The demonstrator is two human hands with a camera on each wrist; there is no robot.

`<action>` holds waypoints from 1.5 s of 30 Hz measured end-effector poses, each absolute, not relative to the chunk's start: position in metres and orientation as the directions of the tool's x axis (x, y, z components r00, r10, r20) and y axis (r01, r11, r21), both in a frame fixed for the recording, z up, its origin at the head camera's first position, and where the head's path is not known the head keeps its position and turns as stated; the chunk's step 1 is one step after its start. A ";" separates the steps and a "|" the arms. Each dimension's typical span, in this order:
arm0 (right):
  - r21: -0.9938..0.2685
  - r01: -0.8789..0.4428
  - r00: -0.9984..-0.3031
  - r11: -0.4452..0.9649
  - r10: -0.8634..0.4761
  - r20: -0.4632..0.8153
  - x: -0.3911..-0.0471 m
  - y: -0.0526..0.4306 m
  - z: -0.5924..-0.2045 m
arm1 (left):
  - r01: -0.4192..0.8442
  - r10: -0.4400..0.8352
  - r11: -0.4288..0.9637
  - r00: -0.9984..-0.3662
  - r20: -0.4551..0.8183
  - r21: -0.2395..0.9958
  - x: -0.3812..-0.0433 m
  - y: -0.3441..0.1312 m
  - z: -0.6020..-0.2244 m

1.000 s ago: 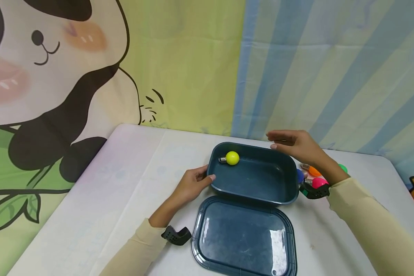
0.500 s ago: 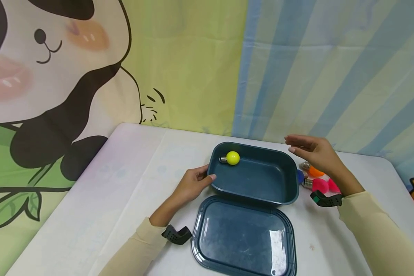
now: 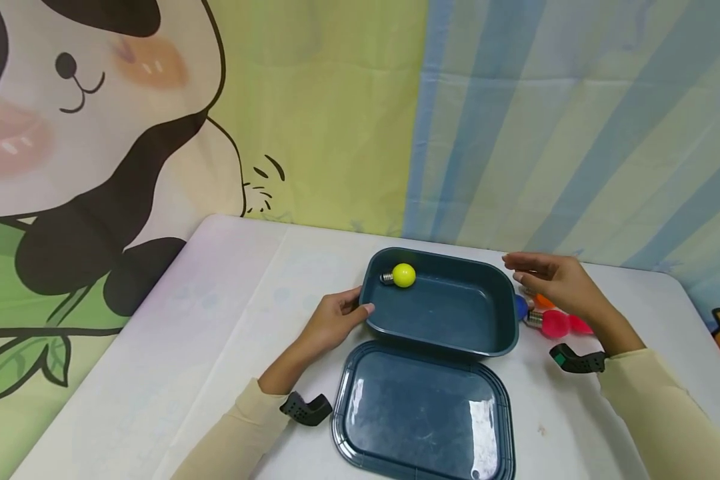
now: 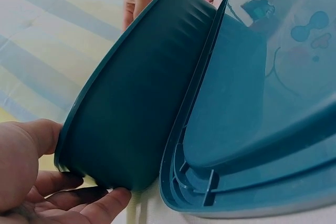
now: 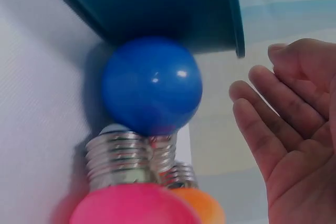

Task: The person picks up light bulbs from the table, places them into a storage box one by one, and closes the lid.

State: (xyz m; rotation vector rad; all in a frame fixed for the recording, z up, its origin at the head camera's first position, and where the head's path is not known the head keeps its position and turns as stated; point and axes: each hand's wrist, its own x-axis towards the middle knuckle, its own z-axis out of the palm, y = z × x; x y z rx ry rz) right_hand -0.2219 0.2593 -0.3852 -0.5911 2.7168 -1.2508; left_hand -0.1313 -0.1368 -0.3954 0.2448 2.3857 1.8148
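Observation:
My left hand (image 3: 331, 321) holds the left end of a dark teal plastic box (image 3: 444, 320), thumb on the rim and fingers against the outer wall, as the left wrist view also shows. Inside the box, toward its back left, lies a yellow light bulb (image 3: 404, 275) with a metal screw base. My right hand (image 3: 561, 283) hovers with nothing in it above several coloured bulbs at the box's right end. Among them are a blue bulb (image 5: 152, 85) right by the box wall, a pink bulb (image 3: 555, 325) and an orange bulb (image 5: 202, 205). The hand partly covers this group in the head view.
A dark teal lid (image 3: 426, 413) lies flat on the white table (image 3: 246, 287), just in front of the box. Behind the table hangs a printed curtain (image 3: 336, 120) with a panda and blue stripes.
My right hand has moved from over the box's back right corner to the right and down, over the loose bulbs. The left hand, box, lid and yellow bulb stay in place.

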 end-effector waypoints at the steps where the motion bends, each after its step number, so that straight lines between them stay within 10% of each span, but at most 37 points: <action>1: -0.744 -0.313 -0.917 0.591 -0.391 0.075 -0.221 0.261 -0.386 | 0.050 0.215 0.259 -0.977 -0.007 0.965 -0.131 -0.137 -0.396; 45: -0.761 -0.228 -0.877 0.607 -0.467 -0.110 -0.199 0.276 -0.410 | 0.060 0.221 0.247 -0.975 0.004 0.967 -0.130 -0.139 -0.396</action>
